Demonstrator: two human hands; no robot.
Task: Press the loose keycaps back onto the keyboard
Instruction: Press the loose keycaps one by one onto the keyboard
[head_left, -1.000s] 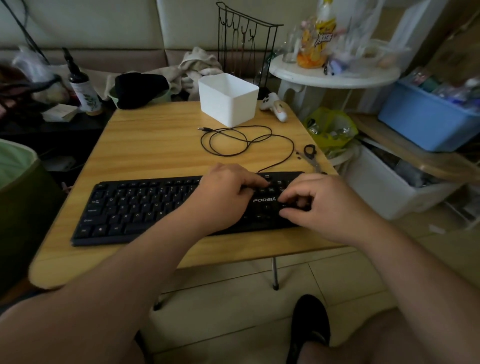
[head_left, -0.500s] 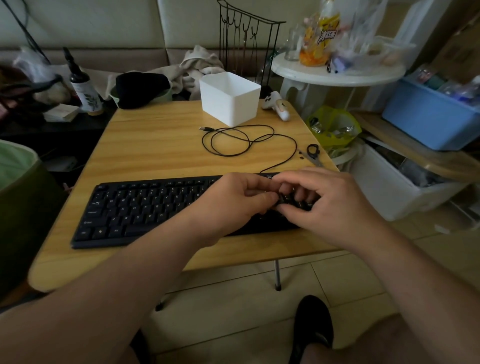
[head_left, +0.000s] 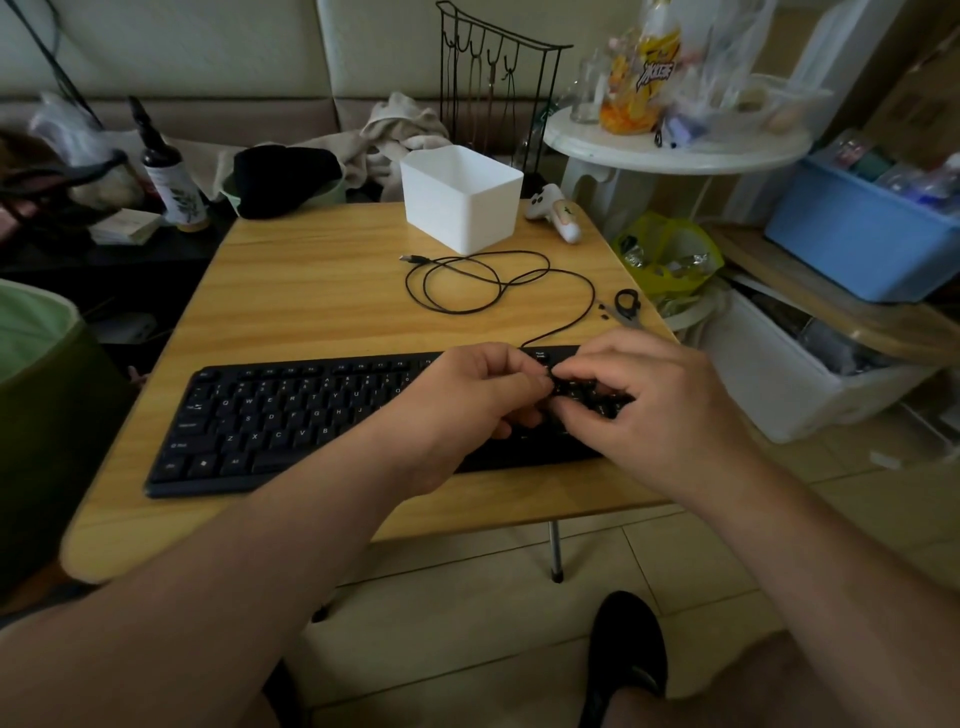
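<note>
A black keyboard (head_left: 291, 415) lies along the near edge of the wooden table (head_left: 322, 291). Both my hands hover over its right end, fingertips meeting above the number pad. My left hand (head_left: 467, 400) has thumb and forefinger pinched together on what looks like a small black keycap (head_left: 548, 373). My right hand (head_left: 660, 405) is curled over the number pad, its forefinger touching that same spot and its thumb lower down. Whether it grips anything is hidden. Two small black bits (head_left: 603, 310) lie by the scissors.
The keyboard's cable (head_left: 467, 283) coils on the table behind the hands. Small scissors (head_left: 627, 307) lie at the right edge. A white bin (head_left: 460, 200) and a white controller (head_left: 556, 210) stand at the back. A white side table (head_left: 675, 150) and blue crate (head_left: 857, 234) crowd the right.
My left hand has lifted off the keys and curled into a pinch. My right hand has moved up to meet it, fingertips now together over the number pad.
</note>
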